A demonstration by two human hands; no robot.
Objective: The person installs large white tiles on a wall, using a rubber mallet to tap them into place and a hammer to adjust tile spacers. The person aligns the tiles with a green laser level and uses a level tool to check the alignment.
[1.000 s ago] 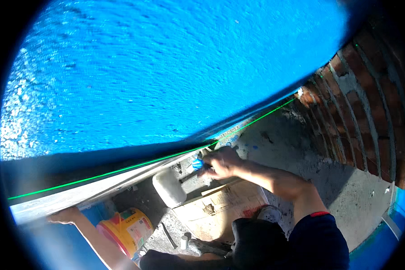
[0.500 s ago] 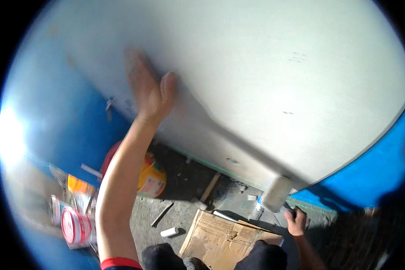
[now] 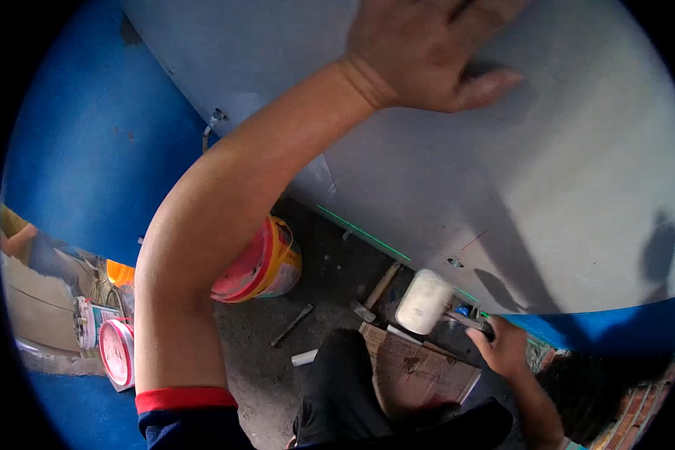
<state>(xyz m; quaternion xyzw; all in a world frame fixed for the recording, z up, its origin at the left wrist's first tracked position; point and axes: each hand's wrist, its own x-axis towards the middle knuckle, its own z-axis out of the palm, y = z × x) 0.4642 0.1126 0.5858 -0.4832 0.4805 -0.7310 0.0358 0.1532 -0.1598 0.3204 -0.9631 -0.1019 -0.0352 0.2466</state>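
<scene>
My left hand [image 3: 427,56] reaches up, palm toward a large pale grey slab [image 3: 397,172], with its thumb apart and the fingertips cut off by the upper edge. It appears to rest on the slab. Low at the right, my right hand [image 3: 507,346] is wrapped round the dark handle of a mallet. The mallet's white, block-shaped head [image 3: 424,301] stands in front of the slab's lower part; I cannot tell whether it touches. Close to the slab's bottom edge is a small hole [image 3: 455,262], and a green line of light runs along that edge.
Blue wall [image 3: 90,135] surrounds the slab, with a small pipe fitting [image 3: 213,124] at its left edge. A yellow and red bucket [image 3: 281,259] sits on the floor, near a hammer [image 3: 379,291], a thin bar [image 3: 291,326] and cardboard [image 3: 416,371]. White-and-red tubs [image 3: 116,349] stand left.
My left hand has moved up and to the right across the slab. The mallet head has shifted left and a little up, still in my right hand. The view has swung, and the slab looks more shaded.
</scene>
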